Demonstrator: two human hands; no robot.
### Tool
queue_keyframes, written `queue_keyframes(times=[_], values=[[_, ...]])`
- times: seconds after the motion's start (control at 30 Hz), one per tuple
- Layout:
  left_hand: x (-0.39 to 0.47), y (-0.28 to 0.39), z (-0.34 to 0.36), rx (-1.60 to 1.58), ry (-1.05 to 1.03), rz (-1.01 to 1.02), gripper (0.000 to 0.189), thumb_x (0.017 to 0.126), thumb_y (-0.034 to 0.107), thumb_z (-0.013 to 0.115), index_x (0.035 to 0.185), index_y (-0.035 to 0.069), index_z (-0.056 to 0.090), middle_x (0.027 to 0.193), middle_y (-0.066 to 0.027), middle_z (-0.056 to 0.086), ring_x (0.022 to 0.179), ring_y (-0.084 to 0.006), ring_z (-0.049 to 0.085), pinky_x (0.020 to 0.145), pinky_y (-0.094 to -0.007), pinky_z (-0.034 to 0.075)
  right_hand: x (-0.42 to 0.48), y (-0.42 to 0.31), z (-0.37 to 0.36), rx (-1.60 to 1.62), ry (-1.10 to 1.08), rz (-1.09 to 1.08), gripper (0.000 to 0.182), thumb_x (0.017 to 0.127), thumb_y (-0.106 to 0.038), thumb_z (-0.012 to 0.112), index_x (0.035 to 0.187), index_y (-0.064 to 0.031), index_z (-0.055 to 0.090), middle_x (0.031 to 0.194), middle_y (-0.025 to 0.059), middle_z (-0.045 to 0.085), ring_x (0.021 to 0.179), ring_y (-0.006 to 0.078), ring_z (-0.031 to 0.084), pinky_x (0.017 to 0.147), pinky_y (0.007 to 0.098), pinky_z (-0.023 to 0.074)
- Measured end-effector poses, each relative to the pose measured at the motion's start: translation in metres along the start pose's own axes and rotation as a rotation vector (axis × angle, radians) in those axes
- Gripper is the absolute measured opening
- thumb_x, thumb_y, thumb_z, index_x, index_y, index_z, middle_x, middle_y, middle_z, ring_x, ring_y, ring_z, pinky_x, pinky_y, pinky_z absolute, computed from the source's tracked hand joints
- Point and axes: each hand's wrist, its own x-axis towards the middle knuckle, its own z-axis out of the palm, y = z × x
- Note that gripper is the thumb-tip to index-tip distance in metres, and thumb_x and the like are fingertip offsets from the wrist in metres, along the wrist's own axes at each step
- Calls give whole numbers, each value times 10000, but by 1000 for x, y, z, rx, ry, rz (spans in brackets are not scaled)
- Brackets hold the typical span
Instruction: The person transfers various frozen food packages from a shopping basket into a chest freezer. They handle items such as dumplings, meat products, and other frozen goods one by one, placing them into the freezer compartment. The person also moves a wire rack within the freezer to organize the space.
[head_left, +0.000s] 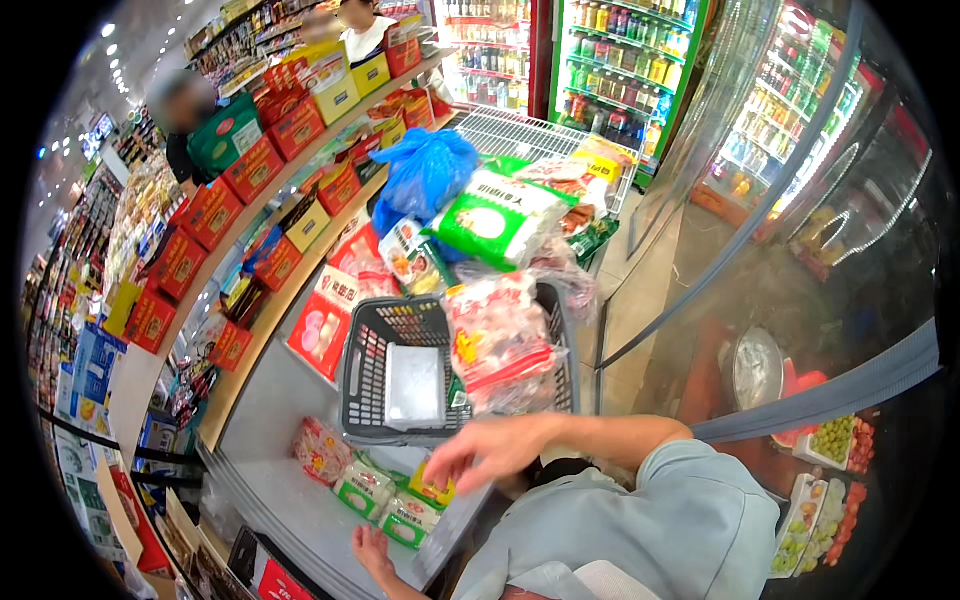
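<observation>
My right hand (480, 454) is held over the near rim of a dark plastic basket (349, 375), fingers apart and holding nothing. My left hand (373, 551) is low at the bottom, fingers spread and empty, beside white-and-green packages (365, 489) lying on the grey surface. A red-and-white bag (322, 450) and a yellow package (432, 487) lie by them. In the basket are a white container (415, 386) and a clear bag of pinkish frozen food (499, 330). Beyond it are a large green-and-white bag (499, 217), a blue plastic bag (427, 172) and a red package (322, 322).
Shelves with red and yellow boxes (251, 169) curve along the left. A wire rack (517, 131) stands beyond the bags. A clear plastic curtain with a grey zip-like band (817, 390) hangs at right, by packed fruit (829, 442). Drink coolers (626, 67) and two people are farther off.
</observation>
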Motion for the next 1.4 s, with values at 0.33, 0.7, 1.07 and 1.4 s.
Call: queue_keyframes(times=[0.33, 0.7, 1.07, 1.4], values=[[-2, 110, 111, -85, -254, 316, 493, 983, 238, 638, 1414, 85, 455, 1282, -77, 601, 1047, -205, 622, 888, -357, 499, -197, 54, -221, -319, 1195, 88, 320, 886, -166, 686, 1152, 12, 672, 978, 74, 717, 819, 118, 660, 746, 295, 545], [-84, 116, 137, -49, 54, 330, 550, 990, 325, 621, 1466, 132, 425, 1383, -89, 560, 1121, -256, 614, 930, -403, 498, -261, 146, -587, 355, 1679, 317, 464, 876, -241, 750, 1203, 16, 543, 945, 156, 643, 666, 261, 670, 518, 372, 573], [-184, 125, 218, -69, 244, 335, 555, 991, 308, 625, 1470, 111, 424, 1385, -106, 555, 1102, -259, 624, 913, -393, 513, -255, 193, -696, 665, 1525, 490, 225, 882, -157, 723, 1046, -130, 571, 673, 15, 520, 465, 89, 461, 350, 196, 332], [-180, 144, 257, -125, 153, 365, 538, 995, 250, 624, 1450, 40, 426, 1342, -134, 572, 1064, -231, 644, 880, -355, 526, -252, 131, -672, 876, 1265, 70, 80, 937, -173, 634, 910, -133, 570, 626, -28, 513, 407, 38, 370, 331, 184, 237]])
